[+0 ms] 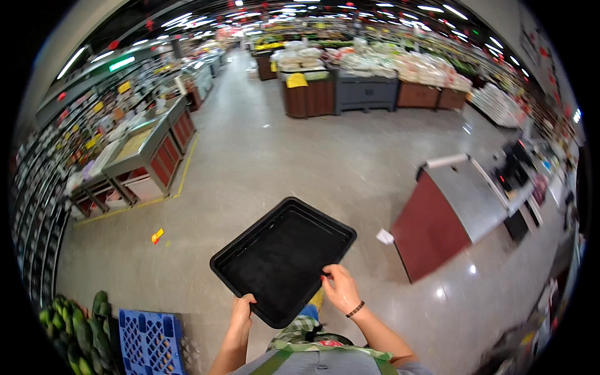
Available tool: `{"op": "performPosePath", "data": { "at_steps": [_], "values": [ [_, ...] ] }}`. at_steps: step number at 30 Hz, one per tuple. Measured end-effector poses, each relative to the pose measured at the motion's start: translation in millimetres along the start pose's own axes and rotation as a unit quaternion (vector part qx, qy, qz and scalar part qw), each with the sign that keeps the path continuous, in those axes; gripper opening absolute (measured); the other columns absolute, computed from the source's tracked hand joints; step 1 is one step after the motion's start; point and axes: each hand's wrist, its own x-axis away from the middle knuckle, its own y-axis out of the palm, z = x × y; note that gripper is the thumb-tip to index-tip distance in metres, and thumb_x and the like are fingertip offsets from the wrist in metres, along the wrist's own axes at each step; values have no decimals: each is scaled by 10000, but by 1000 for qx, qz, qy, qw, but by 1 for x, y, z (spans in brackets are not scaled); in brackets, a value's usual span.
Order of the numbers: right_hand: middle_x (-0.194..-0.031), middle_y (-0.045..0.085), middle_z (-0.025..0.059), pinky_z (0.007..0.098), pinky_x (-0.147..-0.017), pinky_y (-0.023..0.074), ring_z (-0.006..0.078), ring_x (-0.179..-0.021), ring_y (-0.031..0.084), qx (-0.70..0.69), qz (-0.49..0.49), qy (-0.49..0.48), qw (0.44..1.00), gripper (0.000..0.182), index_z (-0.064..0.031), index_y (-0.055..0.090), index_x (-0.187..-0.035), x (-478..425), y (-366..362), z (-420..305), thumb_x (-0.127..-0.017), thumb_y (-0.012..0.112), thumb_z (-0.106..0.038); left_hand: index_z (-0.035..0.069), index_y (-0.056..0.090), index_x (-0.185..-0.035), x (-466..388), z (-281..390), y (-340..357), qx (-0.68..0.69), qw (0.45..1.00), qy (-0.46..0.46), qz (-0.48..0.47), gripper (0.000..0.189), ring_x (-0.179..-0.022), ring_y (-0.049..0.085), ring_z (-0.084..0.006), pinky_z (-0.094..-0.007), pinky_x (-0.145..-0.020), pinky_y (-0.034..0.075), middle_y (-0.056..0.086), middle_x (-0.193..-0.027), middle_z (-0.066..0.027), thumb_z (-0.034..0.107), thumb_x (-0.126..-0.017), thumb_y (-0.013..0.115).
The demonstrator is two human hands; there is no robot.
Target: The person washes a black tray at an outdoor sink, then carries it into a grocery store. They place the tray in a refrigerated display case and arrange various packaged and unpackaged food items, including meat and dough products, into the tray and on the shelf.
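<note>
A black rectangular plastic tray [286, 255] with a raised rim is held out before my body, turned at an angle. Nothing lies in it that I can make out. My left hand [243, 309] grips its near left edge, the thumb over the rim. On the right edge, my right hand [338, 286] holds the rim between thumb and fingers; a dark bracelet [355, 309] circles that wrist. Below the tray are a green checked apron [302, 328] and part of a yellow shoe [317, 300].
A checkout counter [436, 225] stands at the right. Metal-framed display bins [161, 154] line the left. A blue plastic pallet [152, 342] and green vegetables [77, 328] are at lower left. Produce stands [365, 91] lie ahead. An orange-yellow scrap [157, 236] lies on the floor.
</note>
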Motion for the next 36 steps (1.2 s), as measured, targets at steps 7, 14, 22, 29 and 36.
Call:
{"op": "performPosePath", "data": {
  "at_steps": [7, 14, 22, 29, 36],
  "values": [
    [-860, 672, 152, 347, -627, 532, 230, -716, 685, -54, 45, 269, 961, 477, 33, 543, -1147, -269, -21, 232, -876, 746, -304, -7, 633, -1121, -228, 82, 277, -3, 991, 45, -126, 459, -764, 585, -175, -294, -645, 450, 646, -890, -29, 55, -671, 572],
    [-928, 656, 138, 334, -501, 573, 239, -586, 664, -342, 79, 373, 859, 450, 28, 490, -1190, -506, -110, 371, -943, 675, -299, -36, 572, -1216, -402, 139, 582, -30, 972, 28, -232, 534, -926, 582, -192, -322, -811, 479, 642, -1026, -70, 44, -688, 589],
    [-842, 647, 71, 310, -457, 534, 176, -576, 629, -330, 95, 394, 853, 210, 2, 594, -1051, -783, -159, 569, -902, 603, -147, -28, 526, -1269, -579, 197, 870, -70, 976, 119, -170, 580, -828, 585, -167, -325, -750, 489, 631, -948, -73, 93, -713, 637],
    [-676, 643, 111, 317, -471, 509, 186, -551, 649, -316, 45, 360, 877, 317, 101, 601, -953, -1026, -201, 700, -874, 662, -200, -31, 584, -1269, -721, 253, 1048, -12, 971, 26, -239, 547, -1069, 634, -225, -330, -937, 484, 669, -1159, -89, 77, -733, 587],
    [-758, 655, 105, 317, -488, 525, 176, -557, 629, -284, 181, 365, 868, 274, 80, 571, -1006, -1193, -332, 889, -889, 636, -159, -55, 621, -1176, -859, 235, 1372, -34, 942, 38, -332, 472, -991, 604, -192, -317, -860, 475, 668, -1080, -70, 94, -729, 614]
  ]
}}
